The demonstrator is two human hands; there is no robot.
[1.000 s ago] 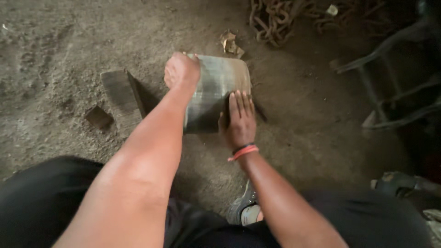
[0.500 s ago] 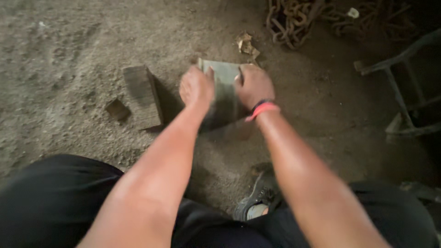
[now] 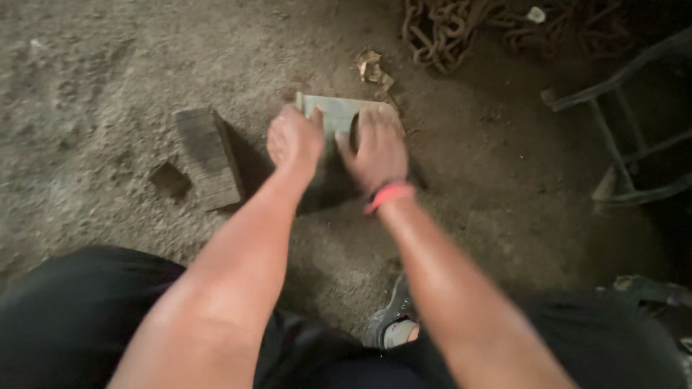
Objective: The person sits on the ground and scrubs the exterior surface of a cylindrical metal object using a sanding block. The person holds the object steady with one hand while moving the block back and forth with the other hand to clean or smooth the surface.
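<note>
your left hand (image 3: 294,140) and right hand (image 3: 378,148) lay side by side on the plate (image 3: 337,115), fingers curled over it. the plate was on the floor (image 3: 108,86), beside a block (image 3: 209,157).

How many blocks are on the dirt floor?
3 that show. A flat grey block lies under the left hand and right hand. A wooden block stands left of them, with a small dark block beside it. Others may be hidden.
</note>
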